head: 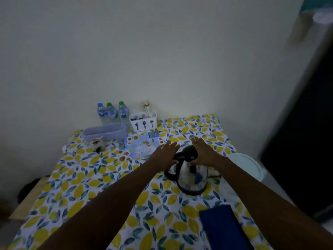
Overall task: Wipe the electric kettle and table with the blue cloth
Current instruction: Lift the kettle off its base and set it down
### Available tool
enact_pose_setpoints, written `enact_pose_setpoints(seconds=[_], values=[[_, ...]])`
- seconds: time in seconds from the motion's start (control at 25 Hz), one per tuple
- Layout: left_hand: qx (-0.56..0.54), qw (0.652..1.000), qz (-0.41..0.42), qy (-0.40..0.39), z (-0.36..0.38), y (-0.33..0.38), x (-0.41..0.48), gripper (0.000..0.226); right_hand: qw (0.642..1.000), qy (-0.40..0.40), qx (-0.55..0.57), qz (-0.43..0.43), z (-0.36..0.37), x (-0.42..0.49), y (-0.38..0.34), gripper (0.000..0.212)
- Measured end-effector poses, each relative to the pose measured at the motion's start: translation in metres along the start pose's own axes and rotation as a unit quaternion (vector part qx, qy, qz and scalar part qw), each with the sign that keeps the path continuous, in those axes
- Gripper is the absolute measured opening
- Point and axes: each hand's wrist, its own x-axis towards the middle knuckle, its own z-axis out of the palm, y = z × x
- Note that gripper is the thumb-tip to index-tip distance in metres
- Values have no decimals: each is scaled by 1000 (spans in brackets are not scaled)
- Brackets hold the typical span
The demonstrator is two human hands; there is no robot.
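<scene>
Presently, both arms are stretched forward over the table [75, 192], which is covered by a lemon-patterned cloth. The left hand [166, 154] is held flat with its fingers spread and extended, its heel touching the black lid end of the kettle [192, 174]; nothing is gripped by it. The right hand [202, 150] is likewise opened out, fingers straight and close together, and is laid against the far right side of the kettle's black top. The kettle, shiny metal with a black handle on its left, is found directly beneath and between the two hands, standing upright on its dark base. The blue cloth [223, 228] is left lying folded on the table well behind the right hand, under the right forearm, untouched. Beyond the left hand's fingertips a printed leaflet [140, 145] is seen flat on the table. Farther off, ahead and to the left of the left hand, a white cutlery holder [143, 121], three water bottles [113, 112] and a lilac basket [106, 131] are set against the wall.
</scene>
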Motion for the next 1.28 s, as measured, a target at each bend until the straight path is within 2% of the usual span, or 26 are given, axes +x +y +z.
enact_pose_setpoints(seconds=[0.08,0.2,0.36,0.6,0.72,1.0,1.28], values=[[-75,996,-40,-20,15,6,5,66,1000,8,6,19,13,1,0,111],[-166,982,-86,15,39,11,5,56,995,85,30,42,40,-3,3,110],[-215,971,-100,42,42,8,5,50,989,128,44,57,37,4,2,114],[-280,950,-93,103,38,14,-49,46,981,180,70,-21,37,-35,-18,108],[-279,944,-105,144,37,3,-92,46,978,168,102,-63,40,-56,-48,105],[-288,937,-147,132,66,-44,-175,46,969,103,199,-105,98,-72,-110,105],[-319,925,-181,102,88,-58,-204,44,971,88,186,-119,134,-70,-132,112]])
